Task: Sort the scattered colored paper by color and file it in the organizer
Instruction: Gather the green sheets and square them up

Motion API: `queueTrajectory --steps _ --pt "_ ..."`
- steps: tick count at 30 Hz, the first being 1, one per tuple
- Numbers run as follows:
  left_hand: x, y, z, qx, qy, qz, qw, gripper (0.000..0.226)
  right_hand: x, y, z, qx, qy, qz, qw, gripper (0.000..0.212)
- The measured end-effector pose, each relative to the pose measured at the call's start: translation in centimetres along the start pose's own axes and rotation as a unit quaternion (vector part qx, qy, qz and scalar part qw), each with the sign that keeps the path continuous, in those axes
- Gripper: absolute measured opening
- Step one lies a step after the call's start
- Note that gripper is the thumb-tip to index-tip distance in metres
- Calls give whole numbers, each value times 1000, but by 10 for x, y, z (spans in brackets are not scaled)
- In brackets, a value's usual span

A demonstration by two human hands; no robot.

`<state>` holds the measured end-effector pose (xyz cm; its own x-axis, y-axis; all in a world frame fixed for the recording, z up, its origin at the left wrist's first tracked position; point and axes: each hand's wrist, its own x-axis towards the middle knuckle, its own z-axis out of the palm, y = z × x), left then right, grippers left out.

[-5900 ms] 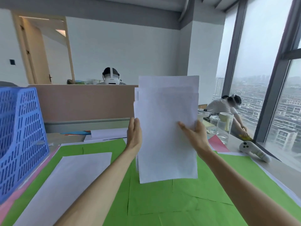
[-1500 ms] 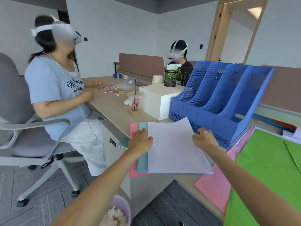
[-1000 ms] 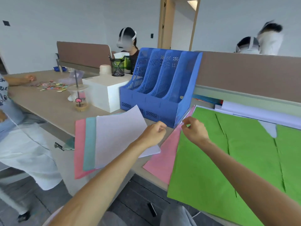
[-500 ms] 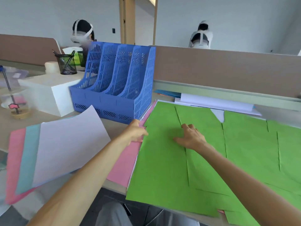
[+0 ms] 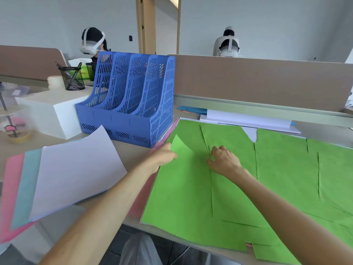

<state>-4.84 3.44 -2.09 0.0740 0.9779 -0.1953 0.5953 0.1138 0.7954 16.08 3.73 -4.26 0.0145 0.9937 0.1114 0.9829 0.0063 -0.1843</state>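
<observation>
The left hand pinches the far corner of the nearest green sheet between thumb and fingers, the corner curled up off the pile. The right hand rests with bent fingers on the green sheets at a seam, and I cannot tell whether it pins paper down or nips an edge. These sheets lie overlapped on the tabletop, just right of the blue organizer and over pink paper. To do this well, I would peel one sheet at a time with the thumb slid well under, let the other hand hold the neighbours flat, then draw the greens into one squared stack before any slot is tried — thin paper creases if dragged by a corner. How many greens lie stacked is hidden, as is whatever else sits beneath them. The right end of the spread runs out of frame, the organizer's slots cannot be seen into, and the fanned stack of white, teal and pink at the left is cut off at its lower edge
</observation>
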Motion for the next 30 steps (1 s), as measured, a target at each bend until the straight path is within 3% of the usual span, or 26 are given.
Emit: queueTrajectory --steps 6,15,19,26,30 --pt "7 13 7 -46 32 28 998 67 -5 33 -10 23 -2 29 999 57" --pt "29 41 42 -121 11 38 992 65 -24 80 -12 -4 -60 163 985 71" --pt "31 34 60 -135 6 56 989 66 -27 71 0 -30 -60 130 989 69" --pt "32 30 61 -119 -4 58 991 73 -25 51 -7 131 -19 41 990 62" --pt "35 30 46 -51 -8 44 998 64 -23 78 -11 67 29 93 993 64"
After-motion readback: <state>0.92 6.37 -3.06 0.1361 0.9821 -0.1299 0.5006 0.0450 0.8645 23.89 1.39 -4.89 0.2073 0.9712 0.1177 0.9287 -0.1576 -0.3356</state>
